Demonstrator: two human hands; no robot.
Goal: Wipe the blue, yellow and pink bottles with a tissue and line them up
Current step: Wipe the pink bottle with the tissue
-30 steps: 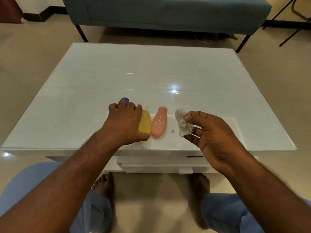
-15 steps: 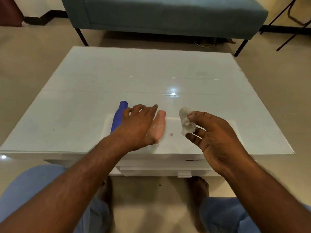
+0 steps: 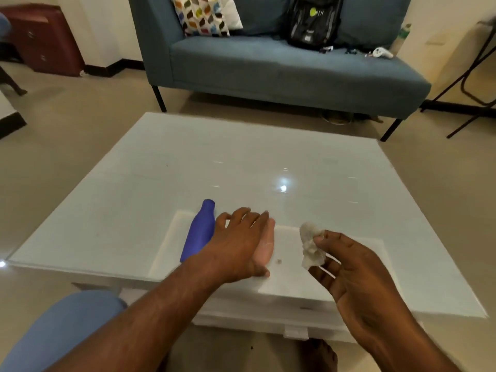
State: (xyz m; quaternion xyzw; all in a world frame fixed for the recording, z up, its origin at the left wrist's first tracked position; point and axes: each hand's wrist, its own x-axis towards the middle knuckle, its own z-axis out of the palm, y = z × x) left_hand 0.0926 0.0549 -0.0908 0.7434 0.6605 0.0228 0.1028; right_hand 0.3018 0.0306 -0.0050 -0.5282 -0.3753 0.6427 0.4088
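Near the front edge of the white table (image 3: 161, 183), three bottles lie side by side. The blue bottle (image 3: 200, 232) is on the left, neck pointing away. My left hand (image 3: 239, 245) lies palm down over the yellow bottle and hides it completely; its fingers are spread and its thumb curls by the base of the pink bottle (image 3: 265, 244), which shows along the hand's right edge. To the right, above the table, my right hand (image 3: 349, 267) pinches a crumpled white tissue (image 3: 311, 245) between thumb and fingers.
A small crumb (image 3: 279, 261) lies between the pink bottle and the tissue. Behind the table stands a blue sofa (image 3: 268, 68) with a patterned cushion (image 3: 204, 14) and a black backpack (image 3: 312, 20). My knees are under the front edge.
My left hand moved right, off the blue bottle and onto the yellow one. The view has tilted up to show the sofa. The right hand has kept hold of the tissue.
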